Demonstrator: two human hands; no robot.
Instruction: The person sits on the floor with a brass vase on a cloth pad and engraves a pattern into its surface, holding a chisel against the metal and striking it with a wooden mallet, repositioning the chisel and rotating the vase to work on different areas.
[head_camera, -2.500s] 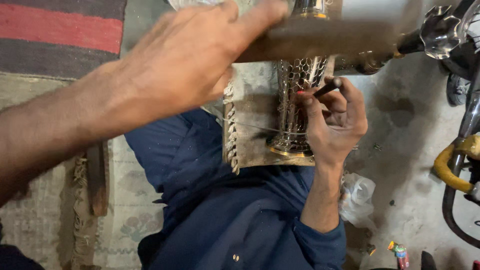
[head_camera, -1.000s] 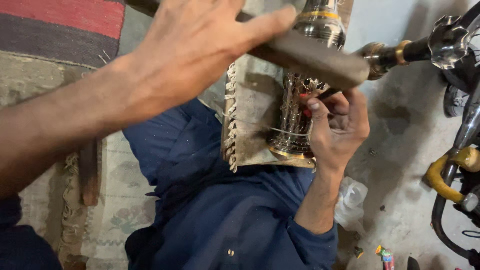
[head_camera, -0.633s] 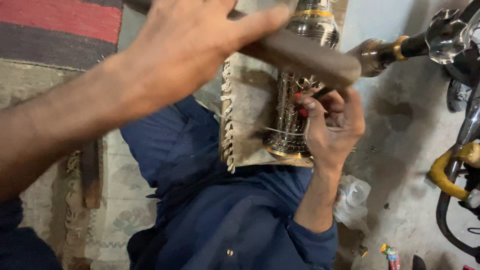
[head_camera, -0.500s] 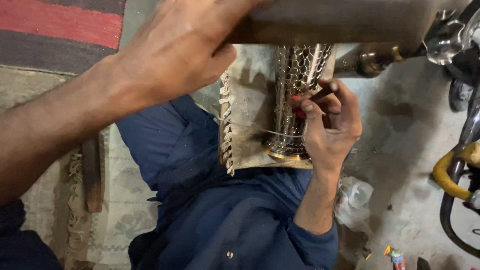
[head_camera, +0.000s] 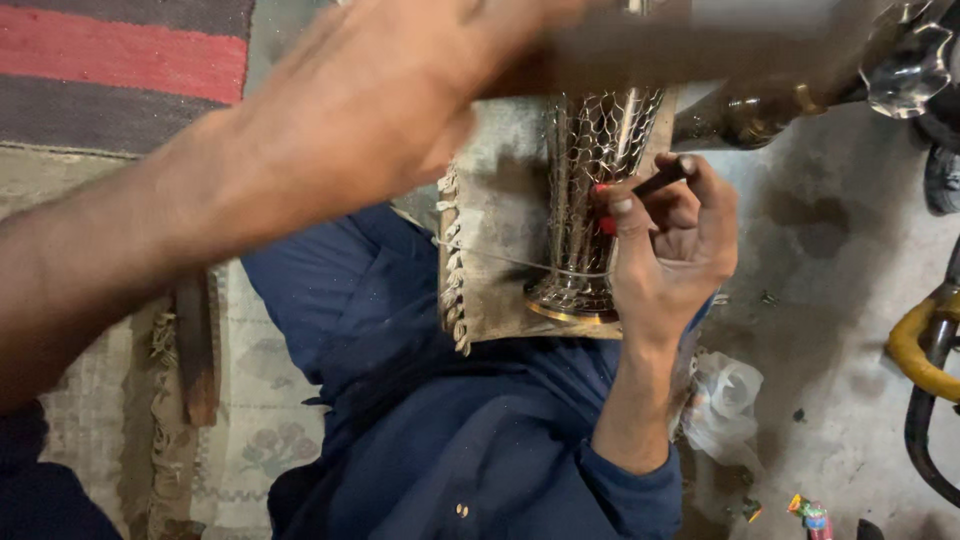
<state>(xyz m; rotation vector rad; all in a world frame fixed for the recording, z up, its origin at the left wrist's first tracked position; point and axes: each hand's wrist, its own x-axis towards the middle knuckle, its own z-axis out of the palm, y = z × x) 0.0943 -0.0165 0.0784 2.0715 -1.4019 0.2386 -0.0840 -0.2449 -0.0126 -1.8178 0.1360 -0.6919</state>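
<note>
A silver metal vase (head_camera: 592, 190) with a net-like engraved pattern lies on a frayed grey cloth (head_camera: 490, 230) over my blue-clad lap. My right hand (head_camera: 672, 245) rests against the vase's side and pinches a thin dark punch (head_camera: 662, 180), its tip on the metal. My left hand (head_camera: 390, 120), large and blurred, is above the vase at the top of the view, closed around a dark wooden mallet-like bar (head_camera: 640, 55) that stretches to the right.
A red and dark striped rug (head_camera: 110, 60) lies at the top left, a pale patterned mat (head_camera: 265, 440) below it. A crumpled plastic bag (head_camera: 722, 400), a yellow hose (head_camera: 915, 345) and a shiny metal part (head_camera: 905, 60) are on the grey floor at right.
My left hand has swung the bar down onto the punch and back up; it is now raised and blurred. My right hand stays on the vase with the punch.
</note>
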